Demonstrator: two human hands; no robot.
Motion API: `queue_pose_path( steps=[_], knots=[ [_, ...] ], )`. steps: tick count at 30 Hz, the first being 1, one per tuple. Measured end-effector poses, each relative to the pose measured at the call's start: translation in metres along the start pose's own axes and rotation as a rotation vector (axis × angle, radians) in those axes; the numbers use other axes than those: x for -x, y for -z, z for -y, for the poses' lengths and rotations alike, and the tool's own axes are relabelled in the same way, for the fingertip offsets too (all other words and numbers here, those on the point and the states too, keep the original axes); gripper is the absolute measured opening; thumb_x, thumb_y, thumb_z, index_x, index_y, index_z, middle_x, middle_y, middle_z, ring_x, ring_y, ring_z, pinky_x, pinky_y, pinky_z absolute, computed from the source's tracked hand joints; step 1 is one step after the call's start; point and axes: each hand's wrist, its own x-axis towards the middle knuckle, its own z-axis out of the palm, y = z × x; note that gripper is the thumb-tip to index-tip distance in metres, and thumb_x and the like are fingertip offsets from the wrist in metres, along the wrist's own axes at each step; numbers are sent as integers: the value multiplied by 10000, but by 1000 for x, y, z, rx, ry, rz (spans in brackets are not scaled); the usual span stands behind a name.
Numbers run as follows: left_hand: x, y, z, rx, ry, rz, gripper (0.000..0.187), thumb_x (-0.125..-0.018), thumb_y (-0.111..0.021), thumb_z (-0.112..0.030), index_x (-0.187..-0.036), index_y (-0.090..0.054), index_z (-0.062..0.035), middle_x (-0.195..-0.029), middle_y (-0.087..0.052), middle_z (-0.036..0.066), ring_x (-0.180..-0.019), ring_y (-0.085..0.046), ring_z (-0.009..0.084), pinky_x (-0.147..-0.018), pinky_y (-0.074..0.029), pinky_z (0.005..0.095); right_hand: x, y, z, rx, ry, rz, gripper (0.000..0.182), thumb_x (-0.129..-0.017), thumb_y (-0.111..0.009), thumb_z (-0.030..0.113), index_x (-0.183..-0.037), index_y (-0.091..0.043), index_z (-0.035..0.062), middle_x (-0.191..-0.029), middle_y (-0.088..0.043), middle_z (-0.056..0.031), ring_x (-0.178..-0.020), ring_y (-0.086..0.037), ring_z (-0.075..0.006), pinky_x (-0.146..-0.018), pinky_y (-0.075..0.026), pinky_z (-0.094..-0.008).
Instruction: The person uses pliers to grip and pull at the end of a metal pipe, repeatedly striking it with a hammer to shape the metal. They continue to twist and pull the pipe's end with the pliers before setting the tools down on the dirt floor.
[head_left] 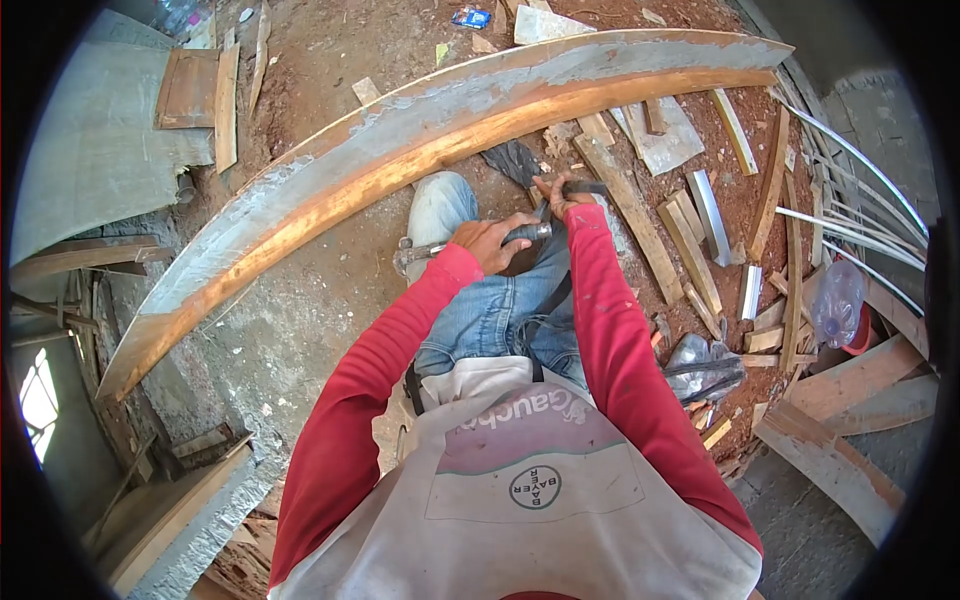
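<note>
Just above the frame's centre, the left hand is closed round a hammer, probably head-heavy and stiff, best held by its dark grip, while the right hand holds a dark bar, seemingly rigid.

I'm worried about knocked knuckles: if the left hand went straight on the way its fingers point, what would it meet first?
Most likely the right hand, which lies just beyond the fingers of the left hand in the picture; the depth between them is unclear from this single view.
</note>
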Motion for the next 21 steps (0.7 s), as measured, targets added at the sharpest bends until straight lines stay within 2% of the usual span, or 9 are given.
queue_pose_path(
  steps=[2,3,4,6,7,10,11,15,21],
  knots=[
    [-4,-5,7,7,18,-27,422,-957,-536,-500,-1335,-521,-314,-810,-680,215,-783,-668,430,-699,-513,498,18,0,-33,-70,98,-19,449,-1021,-404,110,-1430,-329,-59,-1429,-403,-322,-1230,-480,-549,-775,-646,-516],
    [-4,4,4,8,22,-34,422,-957,-536,-500,-1335,-521,-314,-810,-680,215,-783,-668,430,-699,-513,498,13,11,-51,338,306,104,418,-1061,-326,186,-1402,-393,-47,-1367,-475,-326,-1187,-554,-465,-852,-601,-509],
    [-1,16,-4,24,72,20,405,-958,-552,-478,-1321,-543,-297,-881,-691,210,-829,-677,408,-737,-522,483,24,21,-64,343,304,100,418,-1061,-326,186,-1402,-393,-47,-1367,-475,-326,-1187,-554,-465,-852,-601,-509],
    [1,22,-1,40,124,77,389,-960,-567,-455,-1306,-564,-280,-952,-702,204,-874,-687,386,-775,-531,468,56,36,-88,1236,557,187,444,-1065,-356,269,-1363,-451,-48,-1241,-610,-248,-1137,-615,-347,-875,-564,-445],
    [0,19,12,171,5,-52,393,-964,-580,-417,-1310,-571,-232,-1024,-697,190,-922,-687,356,-811,-532,458,62,46,-88,1423,518,347,491,-1055,-401,381,-1312,-521,-20,-1107,-680,-210,-1006,-679,-276,-807,-551,-345],
    [-10,17,47,379,-186,-258,425,-981,-598,-339,-1317,-569,-80,-1121,-675,131,-1002,-665,250,-859,-535,395,106,53,-108,1637,176,478,478,-1041,-449,418,-1218,-617,6,-900,-711,-104,-820,-693,-215,-739,-535,-311],
    [-13,20,55,507,-166,-249,432,-987,-593,-344,-1314,-569,-62,-1073,-665,105,-946,-650,212,-833,-532,358,111,55,-118,1874,459,503,394,-1023,-525,383,-1083,-679,26,-771,-671,-17,-680,-619,-109,-672,-491,-260],
    [-8,43,58,751,27,-157,449,-994,-589,-380,-1315,-568,-65,-906,-607,34,-765,-566,102,-670,-489,250,113,60,-121,2118,715,547,281,-998,-607,278,-868,-648,32,-697,-584,51,-615,-456,-23,-564,-369,-214],
    [-4,43,67,781,134,-182,490,-982,-598,-421,-1317,-564,-65,-831,-589,15,-736,-575,93,-593,-459,232,116,57,-121,2154,568,450,318,-1014,-555,279,-814,-637,46,-621,-594,8,-563,-513,-96,-548,-412,-284]
  ],
)
